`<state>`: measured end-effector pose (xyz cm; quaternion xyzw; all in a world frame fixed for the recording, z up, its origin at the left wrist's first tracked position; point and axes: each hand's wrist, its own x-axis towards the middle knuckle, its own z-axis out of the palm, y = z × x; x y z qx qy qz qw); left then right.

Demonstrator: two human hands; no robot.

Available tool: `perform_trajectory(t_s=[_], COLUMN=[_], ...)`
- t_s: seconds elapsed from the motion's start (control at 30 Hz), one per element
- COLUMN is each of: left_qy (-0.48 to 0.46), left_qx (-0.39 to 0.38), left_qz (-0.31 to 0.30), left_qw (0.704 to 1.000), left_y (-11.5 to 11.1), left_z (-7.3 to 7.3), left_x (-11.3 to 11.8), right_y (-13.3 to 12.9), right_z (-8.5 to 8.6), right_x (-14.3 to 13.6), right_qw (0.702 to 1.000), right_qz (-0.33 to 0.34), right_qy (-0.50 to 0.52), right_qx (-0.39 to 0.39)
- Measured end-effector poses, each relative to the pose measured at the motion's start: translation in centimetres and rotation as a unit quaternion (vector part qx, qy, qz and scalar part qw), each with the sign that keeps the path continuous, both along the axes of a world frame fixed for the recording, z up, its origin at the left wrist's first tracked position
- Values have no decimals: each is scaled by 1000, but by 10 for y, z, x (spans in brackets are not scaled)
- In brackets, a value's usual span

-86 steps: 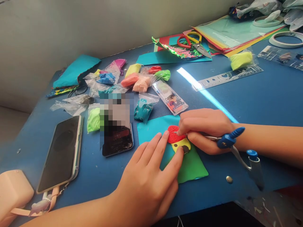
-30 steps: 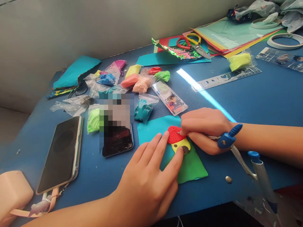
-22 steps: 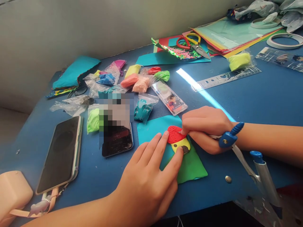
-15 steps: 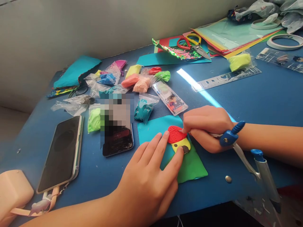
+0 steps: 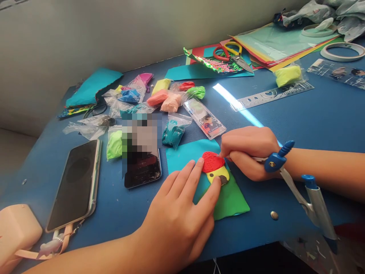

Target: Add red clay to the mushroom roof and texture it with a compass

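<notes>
My right hand (image 5: 251, 152) is closed around a drawing compass (image 5: 275, 163) with a blue joint, its spread leg hanging out past the wrist. The compass tip meets the right edge of a red clay cap (image 5: 213, 162) covered in small pricked dents. Below the red lies a yellow clay face (image 5: 215, 174) with dark grey spots. This clay figure rests on a card (image 5: 234, 198) that is blue above and green below. With fingers spread, my left hand (image 5: 182, 209) lies on the card, one fingertip at the red clay and another over the dark spot.
Bagged clay lumps (image 5: 172, 131) sit mid-table beside two phones (image 5: 75, 182). A clear ruler (image 5: 273, 97), scissors (image 5: 234, 57) on blue paper, tape rolls (image 5: 342, 51) and coloured sheets (image 5: 285, 42) lie farther back. A pink case (image 5: 19, 232) stands at the left front.
The compass has tilted very slightly, and its tip stays near the red clay's right edge. My left hand has kept its place.
</notes>
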<state>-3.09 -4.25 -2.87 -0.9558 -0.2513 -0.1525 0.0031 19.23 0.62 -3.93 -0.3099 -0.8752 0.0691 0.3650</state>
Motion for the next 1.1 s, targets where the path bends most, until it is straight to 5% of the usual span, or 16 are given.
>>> perform_trajectory(t_s=[0.63, 0.97, 1.1], left_qy=[2, 3, 1], left_qx=[0, -4, -3], left_qz=[-6, -1, -4], left_qw=[1000, 1000, 1000], left_y=[1, 1, 1], left_z=[0, 0, 1], left_x=[-1, 1, 1], right_y=[1, -3, -3], right_z=[-7, 13, 9], right_x=[1, 5, 3], right_qw=[999, 998, 999], right_qz=[-23, 15, 13], right_qy=[19, -52, -25], right_qx=[28, -29, -20])
